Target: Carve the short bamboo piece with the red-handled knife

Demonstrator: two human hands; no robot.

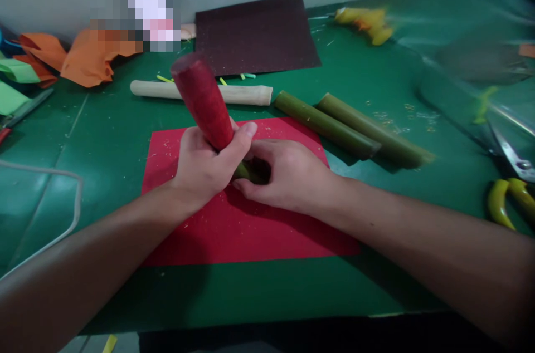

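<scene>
My left hand is closed around a red-coloured tube, which stands tilted with its upper end toward the far left. My right hand curls its fingers and thumb around a short piece of green bamboo, touching or almost touching my left hand. Most of that piece is hidden by the hands; whether it meets the red tube I cannot tell. Both hands are over a red sheet of paper sprinkled with small shavings.
Beyond the sheet lie a pale peeled stick and two green bamboo tubes. Farther back are a dark brown sheet and a yellow glue gun. Yellow-handled scissors lie right; orange paper and a white cable left.
</scene>
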